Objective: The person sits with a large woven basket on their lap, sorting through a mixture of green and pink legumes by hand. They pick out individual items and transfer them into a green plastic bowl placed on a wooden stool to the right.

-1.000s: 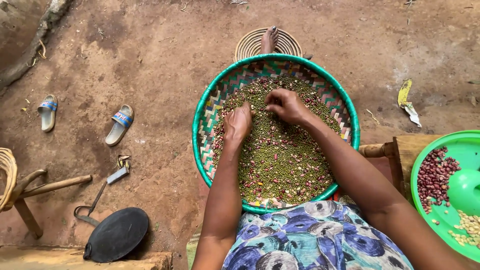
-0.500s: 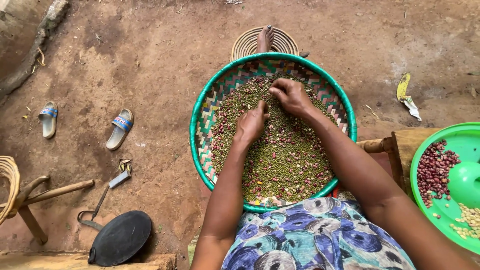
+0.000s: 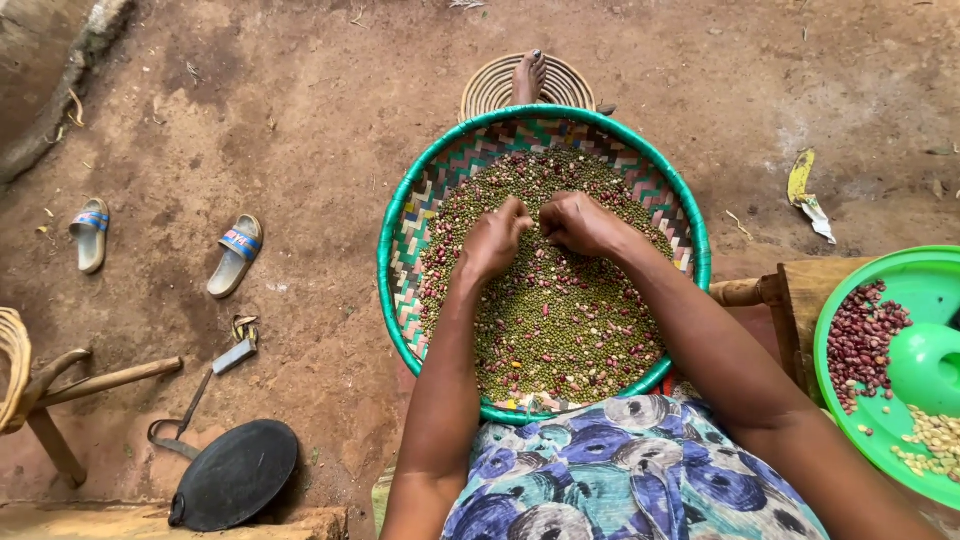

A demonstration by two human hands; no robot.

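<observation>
A round woven basket (image 3: 405, 215) with a bright green rim rests on the person's lap, above a blue patterned cloth (image 3: 620, 475). It holds a mound of mixed beans (image 3: 560, 320), mostly small green ones with red and pale ones scattered through. Both hands meet over the upper middle of the mound. The left hand (image 3: 492, 240) sits at about 10 o'clock from the basket's centre, its grip curled shut with the fingertips pinched together; what it pinches is too small to tell. The right hand (image 3: 578, 222) lies just beside it at about 12 o'clock, its grip also curled closed, the knuckles up, and whether it holds a bean cannot be told. The two hands nearly touch.

At 3 o'clock a green plastic tray (image 3: 935, 270) stands on a wooden stool (image 3: 790, 300), carrying a heap of red beans (image 3: 862, 340) and a smaller heap of pale beans (image 3: 930, 440). The floor is bare reddish earth (image 3: 300, 120). At 12 o'clock beyond the basket a bare foot (image 3: 530, 75) rests on a coiled mat (image 3: 485, 95). At 9 o'clock lie two sandals (image 3: 235, 255) well apart from the basket. At 7 o'clock a round black pan (image 3: 235, 475) lies near a wooden chair leg (image 3: 100, 382).
</observation>
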